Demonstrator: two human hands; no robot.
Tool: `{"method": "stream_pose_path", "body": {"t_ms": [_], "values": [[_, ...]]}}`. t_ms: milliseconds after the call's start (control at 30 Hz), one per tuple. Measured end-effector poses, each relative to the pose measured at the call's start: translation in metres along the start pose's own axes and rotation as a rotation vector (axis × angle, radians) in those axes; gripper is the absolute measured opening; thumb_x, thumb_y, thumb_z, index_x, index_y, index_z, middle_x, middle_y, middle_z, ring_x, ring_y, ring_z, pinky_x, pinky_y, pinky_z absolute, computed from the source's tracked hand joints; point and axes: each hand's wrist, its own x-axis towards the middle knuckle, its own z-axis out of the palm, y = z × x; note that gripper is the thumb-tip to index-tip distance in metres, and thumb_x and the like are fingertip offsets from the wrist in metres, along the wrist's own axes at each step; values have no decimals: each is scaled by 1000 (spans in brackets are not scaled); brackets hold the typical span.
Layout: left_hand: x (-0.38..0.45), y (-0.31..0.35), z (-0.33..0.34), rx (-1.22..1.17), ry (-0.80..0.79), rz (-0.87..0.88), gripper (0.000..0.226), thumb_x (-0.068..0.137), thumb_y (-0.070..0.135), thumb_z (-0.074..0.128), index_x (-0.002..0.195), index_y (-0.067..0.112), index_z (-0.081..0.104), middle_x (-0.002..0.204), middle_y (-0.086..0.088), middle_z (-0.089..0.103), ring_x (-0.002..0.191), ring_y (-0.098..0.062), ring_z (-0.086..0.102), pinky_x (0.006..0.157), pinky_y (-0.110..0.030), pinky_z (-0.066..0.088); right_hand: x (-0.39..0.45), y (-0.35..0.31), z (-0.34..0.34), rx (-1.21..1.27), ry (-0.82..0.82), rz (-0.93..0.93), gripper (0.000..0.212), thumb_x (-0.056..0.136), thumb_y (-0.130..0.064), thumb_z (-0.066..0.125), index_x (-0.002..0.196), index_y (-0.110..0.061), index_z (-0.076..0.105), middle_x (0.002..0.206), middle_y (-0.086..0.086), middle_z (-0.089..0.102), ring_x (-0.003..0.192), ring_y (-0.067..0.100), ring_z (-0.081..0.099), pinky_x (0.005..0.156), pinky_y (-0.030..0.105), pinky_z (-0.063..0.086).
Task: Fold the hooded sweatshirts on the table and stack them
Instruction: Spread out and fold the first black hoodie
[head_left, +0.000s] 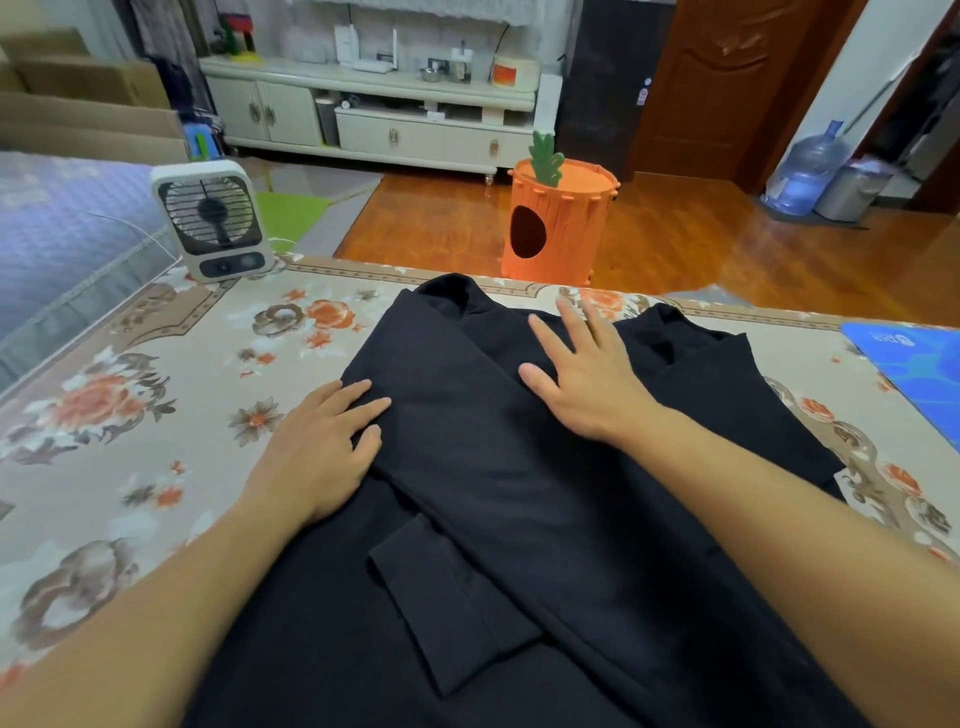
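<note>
A black hooded sweatshirt (498, 519) lies spread on the floral table cover (156, 415), its left side folded inward and one sleeve cuff (457, 603) laid diagonally across the body. My left hand (322, 452) rests flat on the folded left edge, fingers straight and slightly spread. My right hand (582, 374) presses flat on the upper chest near the hood, fingers splayed. The hood end points toward the table's far edge. More black fabric (727, 374) extends to the right under my right forearm.
A small white desk fan (210, 221) stands at the table's far left corner. A blue mat (919, 374) lies at the right edge. Beyond the table an orange carrot-shaped bin (558, 223) sits on the wooden floor, with a white cabinet (374, 119) behind.
</note>
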Motion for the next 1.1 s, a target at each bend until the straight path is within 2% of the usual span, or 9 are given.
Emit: {"method": "stream_pose_path", "body": {"t_ms": [200,300,367,533,633,733,867,967,1100], "values": [[-4,3,-4,-10,33,3,55,98,57,28,148,44,46,165,14,24,149,-12,19,123,-31,15,44,-43,42,-20,-391,-180,70,98,-70,15,159,-38,6,169,-3,-3,155,28,-5,124,51,0],[-5,3,-5,14,31,-22,55,98,60,29,151,51,33,168,11,-1,153,-18,4,125,-38,11,75,-48,32,-19,-42,-242,71,94,-66,15,153,-31,35,163,7,25,150,33,21,122,52,14],[-2,5,-5,68,-47,-40,63,92,69,13,153,55,24,169,13,-3,154,-18,0,126,-38,6,95,-58,30,2,44,-250,71,95,-65,15,158,-32,22,168,5,10,154,30,4,124,49,6],[0,7,-5,114,-74,-48,68,91,70,5,154,53,23,168,15,7,153,-13,9,126,-38,12,137,-80,60,57,-401,-177,73,96,-72,16,160,-37,8,169,-3,-4,155,26,-7,123,51,-3],[2,5,-4,109,-56,-42,64,94,68,11,153,53,27,168,15,12,152,-13,14,125,-40,16,151,-71,47,252,-167,-317,54,105,-47,35,147,-16,49,161,13,29,150,33,21,122,41,11],[-1,5,-4,97,-43,-41,61,95,66,13,152,53,30,167,16,14,151,-12,16,125,-39,18,155,-21,39,330,116,-118,45,103,-37,41,138,-13,57,151,16,44,141,33,35,119,42,21],[0,6,-4,38,-19,-73,55,101,62,25,153,48,34,165,10,16,150,-15,20,124,-39,21,128,57,39,52,-216,58,65,94,-64,20,125,-20,57,136,15,52,128,40,44,108,50,35],[-3,8,-4,104,166,-240,47,101,49,40,141,27,52,135,-13,50,123,-32,47,106,-49,38,107,78,31,-22,-141,46,59,99,-60,35,128,-14,56,129,15,54,120,35,49,101,47,41],[6,19,-15,216,137,-402,32,99,45,47,95,14,56,87,-4,58,81,-29,50,77,-43,39,97,75,20,-58,-179,64,46,98,-64,36,101,-19,45,111,11,66,100,32,61,78,42,45]]}}
